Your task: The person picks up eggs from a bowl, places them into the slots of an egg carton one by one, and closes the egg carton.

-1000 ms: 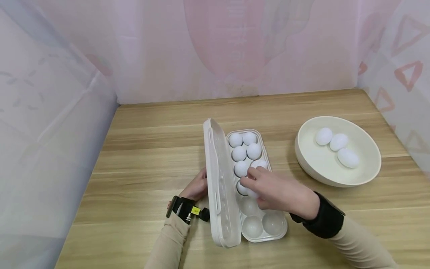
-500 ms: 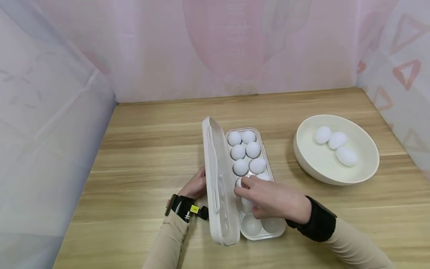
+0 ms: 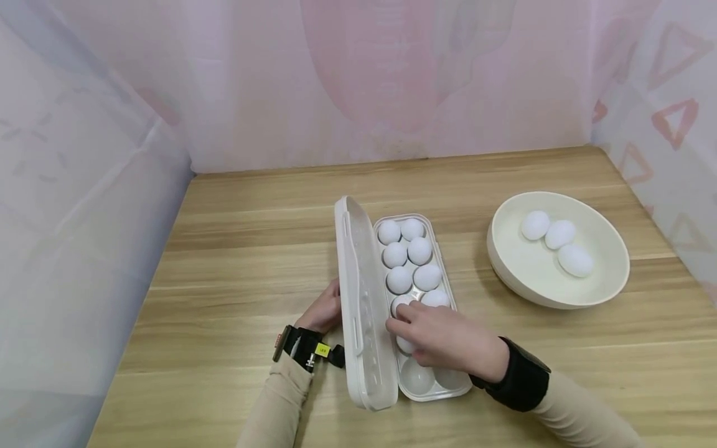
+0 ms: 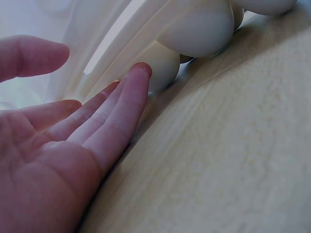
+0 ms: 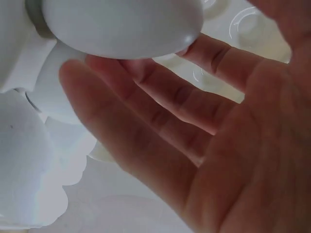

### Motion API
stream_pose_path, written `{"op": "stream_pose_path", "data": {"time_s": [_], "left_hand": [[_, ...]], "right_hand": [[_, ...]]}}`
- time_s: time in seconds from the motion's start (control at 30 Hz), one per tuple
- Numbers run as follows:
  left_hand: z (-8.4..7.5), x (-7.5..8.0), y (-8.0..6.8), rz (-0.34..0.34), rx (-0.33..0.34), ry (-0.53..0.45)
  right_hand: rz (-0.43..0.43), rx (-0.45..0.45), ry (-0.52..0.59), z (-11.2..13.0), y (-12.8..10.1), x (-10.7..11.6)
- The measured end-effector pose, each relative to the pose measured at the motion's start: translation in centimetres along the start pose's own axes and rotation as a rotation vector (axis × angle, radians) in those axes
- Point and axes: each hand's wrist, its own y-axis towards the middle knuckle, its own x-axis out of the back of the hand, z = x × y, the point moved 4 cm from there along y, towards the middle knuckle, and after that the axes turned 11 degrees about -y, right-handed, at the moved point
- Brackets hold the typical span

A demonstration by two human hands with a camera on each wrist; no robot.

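Note:
A white egg tray (image 3: 462, 390) lies on the wooden table (image 3: 252, 249) with its lid (image 3: 361, 298) standing open on the left. Several white eggs (image 3: 399, 279) fill its far cells. My right hand (image 3: 400, 328) hovers low over the tray's near half, fingers holding one egg (image 3: 404, 345) at a cell. In the right wrist view that egg (image 5: 121, 24) rests at the fingertips (image 5: 77, 77). My left hand (image 3: 325, 311) lies behind the lid with straight fingers; in the left wrist view its fingertips (image 4: 138, 73) touch the tray's underside (image 4: 167, 65).
A cream bowl (image 3: 504, 261) with three eggs (image 3: 560, 234) stands to the right of the tray. Pale pink and white curtains close off the table on the left, back and right. Bare wood lies left of and behind the tray.
My right hand has carried its egg nearer along the tray, from the middle cells toward the near ones, and lower. The left hand has stayed at the lid.

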Motion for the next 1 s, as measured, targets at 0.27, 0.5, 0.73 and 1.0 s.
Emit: {"op": "stream_pose_path", "data": {"time_s": [0.27, 0.5, 0.73, 1.0], "left_hand": [[-0.3, 0.1, 0.4, 0.004, -0.013, 0.011], [0.3, 0.2, 0.1, 0.004, 0.029, -0.008], [0.5, 0.3, -0.1, -0.008, 0.041, 0.025], [0.6, 0.5, -0.2, 0.013, 0.030, 0.044]], "right_hand": [[-0.043, -0.010, -0.121, 0.1, -0.3, -0.1], [-0.032, -0.043, -0.187, 0.4, -0.3, -0.5], [-0.047, -0.032, -0.170, 0.4, -0.5, -0.5], [-0.061, -0.053, -0.090, -1.3, -1.1, 0.6]]}}
